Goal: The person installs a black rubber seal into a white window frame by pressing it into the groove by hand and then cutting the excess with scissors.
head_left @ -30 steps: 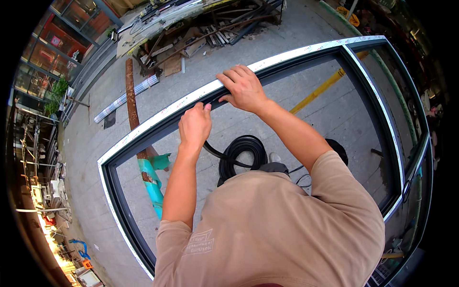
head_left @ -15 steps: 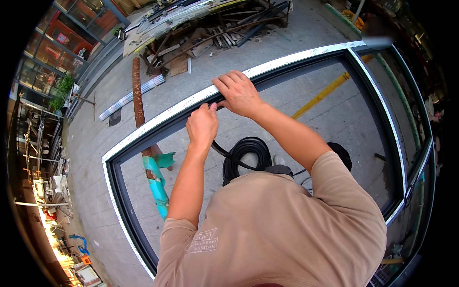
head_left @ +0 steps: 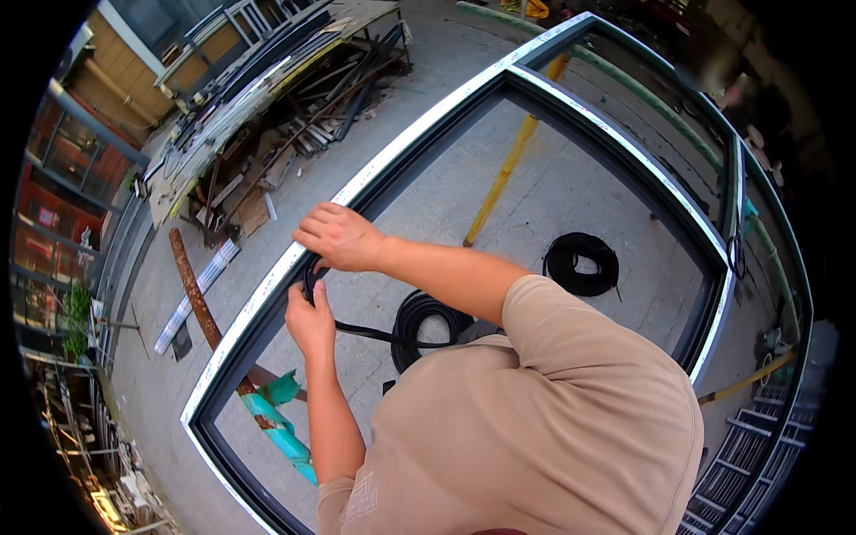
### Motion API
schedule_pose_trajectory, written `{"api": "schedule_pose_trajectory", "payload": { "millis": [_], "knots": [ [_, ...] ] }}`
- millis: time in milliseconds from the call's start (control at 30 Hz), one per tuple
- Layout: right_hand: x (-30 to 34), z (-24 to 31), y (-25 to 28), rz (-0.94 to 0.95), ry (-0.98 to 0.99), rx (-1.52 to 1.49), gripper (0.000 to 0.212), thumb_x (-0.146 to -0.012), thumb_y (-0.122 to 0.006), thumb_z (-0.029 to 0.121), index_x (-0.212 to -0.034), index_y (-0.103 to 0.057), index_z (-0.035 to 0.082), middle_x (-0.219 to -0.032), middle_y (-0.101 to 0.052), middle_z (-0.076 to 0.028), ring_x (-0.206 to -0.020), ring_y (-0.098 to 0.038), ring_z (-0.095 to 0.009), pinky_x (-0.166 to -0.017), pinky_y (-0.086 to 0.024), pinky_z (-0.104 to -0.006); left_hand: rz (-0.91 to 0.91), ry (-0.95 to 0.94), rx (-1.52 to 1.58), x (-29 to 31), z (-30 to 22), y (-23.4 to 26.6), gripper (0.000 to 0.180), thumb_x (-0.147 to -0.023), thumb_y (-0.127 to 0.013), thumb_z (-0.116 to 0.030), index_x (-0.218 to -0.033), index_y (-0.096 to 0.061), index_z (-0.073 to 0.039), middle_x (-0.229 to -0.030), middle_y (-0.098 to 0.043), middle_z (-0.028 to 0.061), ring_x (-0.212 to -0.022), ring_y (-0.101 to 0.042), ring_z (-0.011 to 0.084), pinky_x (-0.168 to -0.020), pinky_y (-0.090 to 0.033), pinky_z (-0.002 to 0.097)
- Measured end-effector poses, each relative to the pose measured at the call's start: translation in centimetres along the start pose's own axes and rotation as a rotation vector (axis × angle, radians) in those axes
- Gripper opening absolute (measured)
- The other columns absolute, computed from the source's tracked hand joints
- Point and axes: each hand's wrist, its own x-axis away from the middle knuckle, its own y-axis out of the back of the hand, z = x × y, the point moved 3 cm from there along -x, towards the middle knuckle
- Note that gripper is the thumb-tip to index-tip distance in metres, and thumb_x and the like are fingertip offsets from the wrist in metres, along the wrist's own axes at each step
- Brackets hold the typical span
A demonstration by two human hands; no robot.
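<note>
A large window frame (head_left: 419, 143), dark inside with a white-filmed outer face, spans the view in front of me. My left hand (head_left: 312, 328) is closed on a black rubber strip (head_left: 364, 333) at the frame's inner edge, where the strip bends up in a loop. That strip trails from a black coil (head_left: 404, 343) partly hidden by my body. Just above, my right hand (head_left: 343, 239) grips the frame's bar, its fingers over the white face and its thumb down by the strip. The strip's seating under the fingers is hidden.
A second black coil (head_left: 558, 266) lies on the paving inside the frame's outline. A rusty pipe (head_left: 193, 290) with green wrapping (head_left: 283, 435) passes beneath the frame, as does a yellow bar (head_left: 499, 183). A scrap-laden bench (head_left: 209, 134) stands at the far left.
My view has swung to the right, shifting the frame within it. Both hands stay at the same bar, now farther left in view. The second coil shows more fully.
</note>
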Motion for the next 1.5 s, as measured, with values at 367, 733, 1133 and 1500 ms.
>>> {"api": "schedule_pose_trajectory", "payload": {
  "millis": [367, 733, 1133, 1500],
  "knots": [
    [0.3, 0.0, 0.1, -0.049, 0.031, 0.014, 0.078, -0.066, -0.096, 0.048, -0.126, -0.069, 0.007, -0.115, -0.069, -0.007, -0.120, -0.065, -0.031, -0.113, -0.047, -0.0430, -0.040, 0.189, 0.132, 7.9, 7.6, -3.0, 0.037, -0.110, -0.066, -0.016, -0.135, -0.053, 0.008, -0.119, -0.070, 0.0318, -0.107, -0.070, 0.0456, -0.096, -0.054, 0.0524],
    [0.0, 0.1, 0.1, -0.006, -0.026, -0.012, 0.075, -0.069, -0.098, 0.043, -0.128, -0.068, 0.008, -0.120, -0.070, -0.009, -0.123, -0.065, -0.032, -0.114, -0.048, -0.0442, -0.018, 0.223, 0.412, 11.9, 10.1, -6.3, 0.029, -0.116, -0.056, -0.014, -0.137, -0.055, 0.006, -0.099, -0.071, 0.0189, -0.092, -0.070, 0.0321, -0.089, -0.055, 0.0457],
    [-0.6, 0.5, -0.4, 0.026, -0.056, 0.014, 0.072, -0.076, -0.095, 0.042, -0.136, -0.069, 0.011, -0.128, -0.073, -0.008, -0.125, -0.067, -0.030, -0.116, -0.047, -0.0455, 0.043, 0.412, 0.109, 5.2, 9.3, 8.3, 0.058, -0.117, -0.054, -0.044, -0.095, -0.083, 0.000, -0.071, -0.067, 0.0132, -0.072, -0.068, 0.0274, -0.070, -0.051, 0.0441],
    [-0.8, 0.7, -0.1, 0.041, -0.078, -0.003, 0.072, -0.077, -0.096, 0.041, -0.137, -0.069, 0.010, -0.130, -0.072, -0.008, -0.127, -0.066, -0.032, -0.115, -0.048, -0.0474, 0.145, 0.332, 0.070, 3.4, 9.3, 9.0, 0.056, -0.117, -0.052, -0.044, -0.093, -0.080, -0.002, -0.070, -0.064, 0.0090, -0.068, -0.064, 0.0233, -0.071, -0.050, 0.0426]
  ]
}}
